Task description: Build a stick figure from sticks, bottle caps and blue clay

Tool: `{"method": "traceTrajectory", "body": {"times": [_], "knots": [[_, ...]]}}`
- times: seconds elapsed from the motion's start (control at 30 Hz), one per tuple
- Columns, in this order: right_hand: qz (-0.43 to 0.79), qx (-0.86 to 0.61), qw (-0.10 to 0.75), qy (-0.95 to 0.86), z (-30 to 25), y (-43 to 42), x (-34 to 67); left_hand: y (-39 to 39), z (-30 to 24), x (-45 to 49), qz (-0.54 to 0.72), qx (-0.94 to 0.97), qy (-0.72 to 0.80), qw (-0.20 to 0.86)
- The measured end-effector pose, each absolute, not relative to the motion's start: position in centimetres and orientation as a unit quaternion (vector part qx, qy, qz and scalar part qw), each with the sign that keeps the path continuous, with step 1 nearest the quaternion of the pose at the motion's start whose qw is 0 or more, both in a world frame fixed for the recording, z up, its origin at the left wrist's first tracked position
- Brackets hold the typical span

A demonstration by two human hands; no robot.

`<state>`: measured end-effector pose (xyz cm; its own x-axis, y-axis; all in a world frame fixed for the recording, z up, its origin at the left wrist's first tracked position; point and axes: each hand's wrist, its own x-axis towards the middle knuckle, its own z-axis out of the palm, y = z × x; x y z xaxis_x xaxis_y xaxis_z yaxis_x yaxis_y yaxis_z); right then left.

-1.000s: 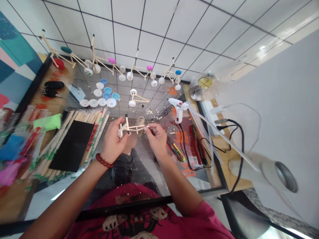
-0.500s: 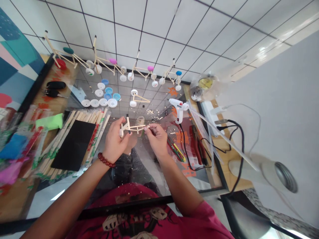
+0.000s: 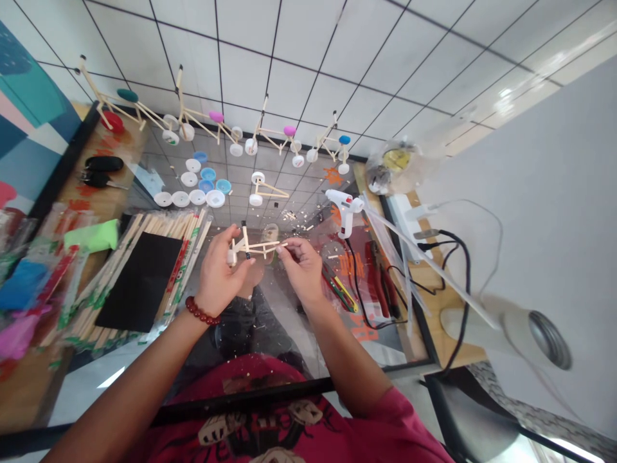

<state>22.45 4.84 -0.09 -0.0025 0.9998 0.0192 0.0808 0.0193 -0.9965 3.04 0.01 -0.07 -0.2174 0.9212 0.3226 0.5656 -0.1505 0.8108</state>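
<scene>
Glass worktop [image 3: 241,400] seen from above. Small wooden stick frame [image 3: 258,247] held over it, near 12 o'clock from body. Left hand [image 3: 219,273] clenched round white cap wheel [image 3: 232,258]. Right hand [image 3: 303,270] pinching thin stick end. Frame light, stiff, easily snapped; best held at joints. Glue gun [image 3: 344,211] at 1 o'clock. No writing can be read.

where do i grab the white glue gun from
Take the white glue gun by its handle, coming from the near side, past your right hand. The handle points back toward you, while the nozzle points away to the left, so your fingers can wrap around the grip clear of the tip.
</scene>
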Motion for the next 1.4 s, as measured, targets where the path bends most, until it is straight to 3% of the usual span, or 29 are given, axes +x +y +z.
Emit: {"method": "traceTrajectory", "body": {"times": [1.4], "knots": [[0.457,-0.487,0.470,-0.576,-0.77,4.97,23.07,-0.22,-0.15,2.84,0.471,0.593,0.626,0.186]]}}
